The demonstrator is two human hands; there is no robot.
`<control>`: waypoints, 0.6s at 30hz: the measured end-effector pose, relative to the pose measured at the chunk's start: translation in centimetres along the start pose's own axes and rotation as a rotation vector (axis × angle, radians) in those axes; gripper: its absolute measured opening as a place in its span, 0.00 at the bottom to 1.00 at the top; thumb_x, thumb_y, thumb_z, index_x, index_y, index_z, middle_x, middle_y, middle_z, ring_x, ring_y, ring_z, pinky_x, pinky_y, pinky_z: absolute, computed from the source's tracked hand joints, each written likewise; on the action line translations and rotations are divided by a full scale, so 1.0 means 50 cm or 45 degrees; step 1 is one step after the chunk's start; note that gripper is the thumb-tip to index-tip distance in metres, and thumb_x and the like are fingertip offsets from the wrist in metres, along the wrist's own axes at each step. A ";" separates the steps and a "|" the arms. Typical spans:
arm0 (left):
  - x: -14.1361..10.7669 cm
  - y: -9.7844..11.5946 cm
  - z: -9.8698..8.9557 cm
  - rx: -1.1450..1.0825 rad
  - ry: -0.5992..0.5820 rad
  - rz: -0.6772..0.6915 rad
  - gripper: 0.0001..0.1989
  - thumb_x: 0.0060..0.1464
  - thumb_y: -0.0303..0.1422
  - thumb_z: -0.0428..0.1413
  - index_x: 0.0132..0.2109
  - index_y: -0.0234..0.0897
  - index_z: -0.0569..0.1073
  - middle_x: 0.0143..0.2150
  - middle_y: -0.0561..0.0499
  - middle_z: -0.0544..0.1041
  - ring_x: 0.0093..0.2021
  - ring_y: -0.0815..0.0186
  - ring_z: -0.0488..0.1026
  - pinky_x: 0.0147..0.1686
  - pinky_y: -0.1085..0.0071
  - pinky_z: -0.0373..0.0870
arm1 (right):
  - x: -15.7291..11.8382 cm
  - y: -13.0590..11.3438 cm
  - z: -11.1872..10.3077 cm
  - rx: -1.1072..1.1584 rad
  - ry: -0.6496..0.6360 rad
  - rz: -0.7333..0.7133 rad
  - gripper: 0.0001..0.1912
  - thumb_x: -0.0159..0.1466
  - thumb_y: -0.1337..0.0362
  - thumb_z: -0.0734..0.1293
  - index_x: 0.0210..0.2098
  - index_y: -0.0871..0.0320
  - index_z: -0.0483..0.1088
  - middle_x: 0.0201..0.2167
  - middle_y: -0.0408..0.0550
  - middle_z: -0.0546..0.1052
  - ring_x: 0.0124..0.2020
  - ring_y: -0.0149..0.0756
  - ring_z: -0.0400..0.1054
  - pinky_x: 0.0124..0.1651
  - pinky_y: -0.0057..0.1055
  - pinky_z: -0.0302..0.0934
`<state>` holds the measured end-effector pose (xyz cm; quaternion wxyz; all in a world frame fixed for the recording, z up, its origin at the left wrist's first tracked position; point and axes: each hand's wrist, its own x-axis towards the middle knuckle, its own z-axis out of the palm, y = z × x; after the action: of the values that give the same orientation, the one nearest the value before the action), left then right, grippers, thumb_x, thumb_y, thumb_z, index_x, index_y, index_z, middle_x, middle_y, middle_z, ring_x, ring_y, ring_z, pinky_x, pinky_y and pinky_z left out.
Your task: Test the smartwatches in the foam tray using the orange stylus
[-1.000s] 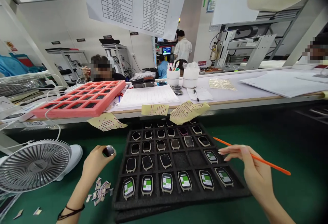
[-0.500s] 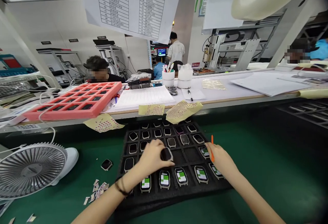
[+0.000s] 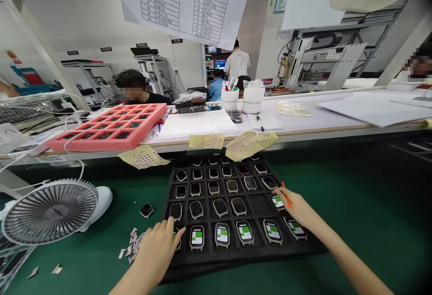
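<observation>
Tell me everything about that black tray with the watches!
The black tray looks like rough foam, divided by thick walls into rows of squarish pockets. It lies flat on the green table. Watches sit in most visible pockets; several in front show green and white screens. The left hand is over its near-left corner, the right hand over its right side; whether they touch the foam is unclear.

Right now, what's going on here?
The person's left hand is at the front-left watch in a black foam tray, partly covering it; whether it grips is unclear. The right hand holds an orange stick, at the lit watch on the right end of the second row from the front. Uncovered front-row screens are lit green and white. One dark watch lies outside the tray on the green mat, near the fan.
</observation>
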<state>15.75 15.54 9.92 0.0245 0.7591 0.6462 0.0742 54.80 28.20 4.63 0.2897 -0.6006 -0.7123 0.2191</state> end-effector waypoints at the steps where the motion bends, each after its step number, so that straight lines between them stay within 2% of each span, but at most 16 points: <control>1: -0.019 -0.010 0.009 0.049 -0.020 0.036 0.14 0.53 0.34 0.54 0.47 0.37 0.76 0.40 0.37 0.74 0.40 0.49 0.73 0.38 0.58 0.68 | 0.002 0.002 0.001 0.031 -0.028 0.006 0.18 0.65 0.54 0.53 0.36 0.55 0.70 0.34 0.55 0.79 0.36 0.49 0.74 0.35 0.37 0.66; 3: -0.041 -0.018 0.019 -0.004 -0.061 0.042 0.15 0.54 0.33 0.52 0.49 0.38 0.74 0.46 0.35 0.73 0.46 0.46 0.71 0.42 0.56 0.68 | 0.005 0.003 0.001 0.080 -0.077 0.025 0.19 0.65 0.53 0.53 0.35 0.55 0.71 0.29 0.52 0.78 0.29 0.47 0.73 0.29 0.36 0.65; 5: -0.044 -0.017 0.011 -0.182 -0.075 -0.036 0.15 0.58 0.35 0.48 0.50 0.39 0.71 0.49 0.37 0.73 0.48 0.49 0.71 0.42 0.60 0.68 | 0.006 0.000 -0.001 0.117 -0.118 0.032 0.19 0.64 0.52 0.54 0.34 0.56 0.72 0.26 0.50 0.77 0.23 0.42 0.70 0.25 0.34 0.63; 7: -0.040 -0.018 -0.007 -0.354 -0.175 -0.106 0.16 0.60 0.40 0.46 0.51 0.40 0.69 0.44 0.42 0.75 0.43 0.54 0.73 0.38 0.66 0.69 | 0.005 -0.011 -0.009 0.225 -0.124 0.057 0.20 0.64 0.50 0.56 0.33 0.57 0.72 0.26 0.49 0.76 0.20 0.38 0.67 0.23 0.32 0.62; 9: -0.036 -0.025 -0.025 -0.458 -0.313 -0.124 0.20 0.58 0.44 0.49 0.54 0.42 0.66 0.34 0.49 0.75 0.35 0.57 0.74 0.32 0.69 0.67 | 0.001 -0.031 -0.021 0.400 -0.118 0.118 0.22 0.62 0.47 0.59 0.35 0.58 0.73 0.27 0.48 0.76 0.18 0.34 0.65 0.21 0.31 0.61; 11: -0.033 -0.039 -0.033 -0.551 -0.413 -0.143 0.24 0.54 0.42 0.52 0.57 0.45 0.64 0.29 0.53 0.73 0.31 0.59 0.72 0.30 0.71 0.65 | -0.006 -0.061 -0.033 0.591 -0.124 0.184 0.24 0.59 0.44 0.63 0.37 0.59 0.73 0.24 0.45 0.74 0.16 0.32 0.63 0.17 0.28 0.57; 13: -0.029 -0.056 -0.031 -0.622 -0.450 -0.140 0.27 0.51 0.39 0.56 0.59 0.47 0.63 0.30 0.54 0.72 0.33 0.60 0.71 0.32 0.71 0.65 | -0.012 -0.099 -0.039 0.768 -0.161 0.199 0.24 0.58 0.45 0.65 0.40 0.60 0.73 0.20 0.42 0.71 0.16 0.32 0.65 0.15 0.26 0.54; 15: -0.020 -0.071 -0.027 -0.696 -0.483 -0.140 0.26 0.49 0.37 0.58 0.57 0.47 0.66 0.32 0.54 0.72 0.35 0.62 0.71 0.34 0.72 0.65 | -0.015 -0.140 -0.037 0.946 -0.269 0.204 0.21 0.60 0.48 0.66 0.42 0.60 0.72 0.20 0.41 0.71 0.18 0.32 0.67 0.15 0.23 0.54; 18: 0.001 -0.077 -0.037 -0.817 -0.472 -0.185 0.24 0.48 0.36 0.58 0.54 0.42 0.69 0.31 0.55 0.72 0.30 0.65 0.69 0.28 0.73 0.64 | -0.010 -0.198 -0.024 1.169 -0.440 0.157 0.18 0.61 0.53 0.68 0.44 0.60 0.71 0.26 0.43 0.73 0.23 0.32 0.70 0.17 0.22 0.56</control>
<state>11.74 16.12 11.24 0.3829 0.6657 0.6268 0.1322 48.43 25.85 11.98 0.3886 -0.4069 -0.5429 0.6234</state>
